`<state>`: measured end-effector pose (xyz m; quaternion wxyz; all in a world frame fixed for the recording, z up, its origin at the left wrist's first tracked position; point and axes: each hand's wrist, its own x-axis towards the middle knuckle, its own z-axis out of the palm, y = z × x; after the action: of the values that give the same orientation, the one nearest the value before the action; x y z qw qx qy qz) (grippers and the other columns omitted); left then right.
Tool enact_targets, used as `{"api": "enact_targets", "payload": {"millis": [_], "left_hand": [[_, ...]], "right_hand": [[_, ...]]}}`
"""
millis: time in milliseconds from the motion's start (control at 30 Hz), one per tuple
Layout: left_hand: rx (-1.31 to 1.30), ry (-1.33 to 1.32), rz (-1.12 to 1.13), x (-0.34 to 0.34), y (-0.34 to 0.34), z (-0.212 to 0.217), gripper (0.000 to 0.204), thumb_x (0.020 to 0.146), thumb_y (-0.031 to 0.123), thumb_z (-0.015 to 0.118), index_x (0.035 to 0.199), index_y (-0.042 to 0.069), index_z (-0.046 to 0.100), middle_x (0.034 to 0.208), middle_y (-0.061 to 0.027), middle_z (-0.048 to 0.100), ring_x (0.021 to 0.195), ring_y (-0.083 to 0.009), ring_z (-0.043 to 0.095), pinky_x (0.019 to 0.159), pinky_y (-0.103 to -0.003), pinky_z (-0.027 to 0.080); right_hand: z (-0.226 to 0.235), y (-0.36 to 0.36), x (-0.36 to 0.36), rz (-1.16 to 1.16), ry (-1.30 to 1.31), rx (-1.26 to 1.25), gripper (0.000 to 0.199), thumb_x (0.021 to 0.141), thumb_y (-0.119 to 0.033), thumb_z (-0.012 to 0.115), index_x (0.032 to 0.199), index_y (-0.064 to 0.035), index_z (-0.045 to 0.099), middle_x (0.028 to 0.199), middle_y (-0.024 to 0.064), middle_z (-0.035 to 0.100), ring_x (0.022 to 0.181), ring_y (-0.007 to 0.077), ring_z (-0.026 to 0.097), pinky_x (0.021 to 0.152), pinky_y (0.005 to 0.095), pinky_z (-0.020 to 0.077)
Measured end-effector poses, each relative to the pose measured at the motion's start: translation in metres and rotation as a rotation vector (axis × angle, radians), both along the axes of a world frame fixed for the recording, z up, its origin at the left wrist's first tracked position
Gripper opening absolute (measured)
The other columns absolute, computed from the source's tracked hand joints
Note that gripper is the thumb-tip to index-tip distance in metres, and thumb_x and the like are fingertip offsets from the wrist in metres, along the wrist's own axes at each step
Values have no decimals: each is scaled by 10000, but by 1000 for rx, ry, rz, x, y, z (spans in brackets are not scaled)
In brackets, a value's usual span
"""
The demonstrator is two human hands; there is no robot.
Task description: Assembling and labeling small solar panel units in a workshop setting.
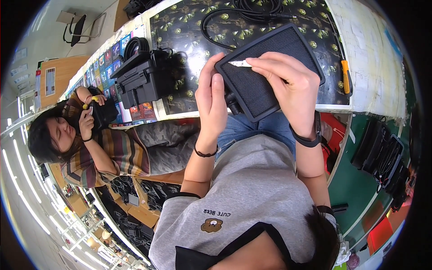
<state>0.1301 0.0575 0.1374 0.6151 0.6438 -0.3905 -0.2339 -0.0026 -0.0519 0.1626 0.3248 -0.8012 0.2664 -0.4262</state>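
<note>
A black rectangular panel (256,94) with a mesh face and a raised frame is tilted over the table's near edge, in front of my body. My left hand (211,101) holds it by the left edge, thumb and fingers around its upper left corner. My right hand (290,78) rests over the mesh and pinches a small white piece (240,64) between thumb and fingertips, against the panel's upper left part. Whether that piece is paper or cloth I cannot tell. A dark knob-like fitting (232,103) sticks out at the panel's lower left side.
Left of the panel stands a black device (141,81) with a coiled cable. More black cable (256,13) lies at the back. A yellow-handled screwdriver (345,76) lies to the right. A co-worker (103,148) sits at left, handling a black object. Black cases (378,155) are at far right.
</note>
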Motion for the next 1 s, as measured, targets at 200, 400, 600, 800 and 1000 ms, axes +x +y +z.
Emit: {"api": "enact_targets", "payload": {"millis": [200, 400, 600, 800, 1000], "left_hand": [[48, -62, 35, 9, -3, 10, 296, 946, 80, 541, 1221, 6, 622, 949, -47, 647, 776, -77, 546, 709, -222, 439], [318, -761, -139, 43, -24, 64, 163, 788, 180, 761, 915, 81, 733, 837, -56, 708, 777, -213, 687, 676, -322, 529], [400, -966, -435, 62, -42, 91, 165, 809, 179, 722, 926, 65, 742, 758, -112, 712, 703, -270, 698, 658, -350, 558], [445, -1167, -414, 52, -37, 98, 147, 823, 106, 666, 940, 72, 749, 777, -150, 696, 716, -306, 685, 668, -368, 558], [375, -994, -237, 62, -26, 88, 128, 844, 96, 667, 936, 49, 743, 807, -152, 704, 691, -295, 688, 638, -348, 549]], "right_hand": [[4, -9, -11, -8, -94, 209, 168, 802, -32, 732, 958, -73, 779, 889, 99, 732, 800, 175, 706, 717, 261, 557], [1, -6, -10, -41, -136, 180, 174, 805, -41, 738, 967, -85, 783, 896, 98, 735, 827, 177, 704, 739, 265, 554], [1, -6, -8, -64, -180, 187, 165, 807, -47, 739, 962, -83, 782, 894, 97, 735, 821, 177, 703, 735, 266, 551], [-1, -8, -7, -54, -205, 155, 158, 811, -46, 737, 959, -81, 781, 892, 100, 733, 812, 181, 706, 730, 264, 552], [-1, -9, -8, -48, -205, 138, 153, 812, -54, 741, 957, -80, 780, 894, 98, 732, 808, 180, 705, 723, 263, 552]]}}
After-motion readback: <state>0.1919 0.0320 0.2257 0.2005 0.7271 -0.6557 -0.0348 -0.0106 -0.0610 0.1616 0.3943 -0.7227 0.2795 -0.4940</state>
